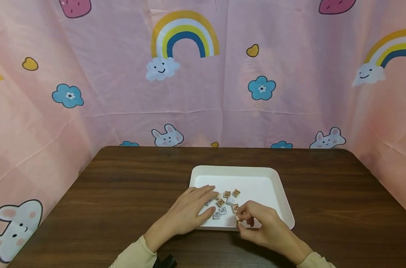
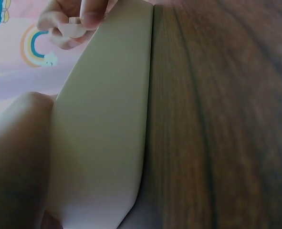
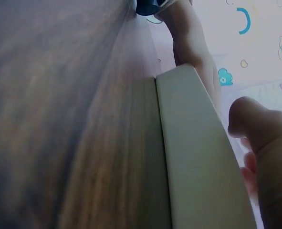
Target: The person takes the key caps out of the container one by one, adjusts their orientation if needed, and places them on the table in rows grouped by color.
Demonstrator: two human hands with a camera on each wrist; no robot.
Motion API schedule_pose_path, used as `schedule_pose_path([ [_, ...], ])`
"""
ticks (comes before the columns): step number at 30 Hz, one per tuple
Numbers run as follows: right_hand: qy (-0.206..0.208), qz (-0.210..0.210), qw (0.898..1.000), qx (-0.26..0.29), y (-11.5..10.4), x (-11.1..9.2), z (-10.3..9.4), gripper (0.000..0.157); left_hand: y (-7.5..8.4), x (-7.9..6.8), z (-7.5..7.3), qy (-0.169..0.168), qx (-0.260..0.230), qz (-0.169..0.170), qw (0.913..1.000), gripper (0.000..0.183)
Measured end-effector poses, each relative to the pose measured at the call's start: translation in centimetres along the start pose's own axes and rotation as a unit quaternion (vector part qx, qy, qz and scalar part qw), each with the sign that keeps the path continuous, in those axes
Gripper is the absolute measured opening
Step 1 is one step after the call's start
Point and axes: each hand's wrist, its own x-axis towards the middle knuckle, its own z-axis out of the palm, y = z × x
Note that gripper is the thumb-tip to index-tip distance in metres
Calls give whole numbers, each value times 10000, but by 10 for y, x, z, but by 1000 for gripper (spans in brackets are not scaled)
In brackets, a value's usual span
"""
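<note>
In the head view a white tray (image 1: 260, 190) holds several small square pieces, some tan-gold (image 1: 220, 203) with dark marks on top, others white-grey (image 1: 216, 215). My left hand (image 1: 189, 212) reaches over the tray's left side, fingers extended beside the pieces; whether its fingertips touch one cannot be told. Near the front rim, my right hand (image 1: 266, 227) pinches a small gold-coloured piece (image 1: 238, 222) between thumb and fingers. From the left wrist, that pinched piece (image 2: 71, 29) looks pale, and the right hand's fingers partly cover it.
The tray stands on a dark wood-grain table (image 1: 139, 186), near its front. Behind it hangs a pink curtain (image 1: 116, 56) printed with rainbows, flowers and rabbits. A black object (image 1: 166, 261) shows by the left wrist. The tray's outer wall (image 3: 198, 143) fills much of both wrist views.
</note>
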Motion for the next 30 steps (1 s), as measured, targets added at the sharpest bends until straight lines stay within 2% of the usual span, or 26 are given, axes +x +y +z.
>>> schedule_pose_path([
  [2,11,-382,9991,-202,-2,2,1,7,0,0,0,-14,-13,-5,10000,43],
  [5,-2,-940,9949,-367,-7,6,4,11,0,-1,-1,8,-18,14,10000,43],
  [8,-76,-1140,9933,-197,-9,8,6,12,-1,0,-1,60,-1,49,10000,43],
  [15,-219,-700,9970,266,-13,4,10,8,-2,-1,0,20,17,59,10000,43],
  [21,-571,-585,9957,446,-21,1,14,13,-2,-1,0,-49,-24,16,10000,43],
  [26,-1192,-382,9898,679,-28,-2,19,23,-2,-1,0,-110,-38,-5,9999,42],
  [30,-1788,222,9806,770,-31,-5,21,23,-2,-1,0,-129,-51,-3,9999,42],
])
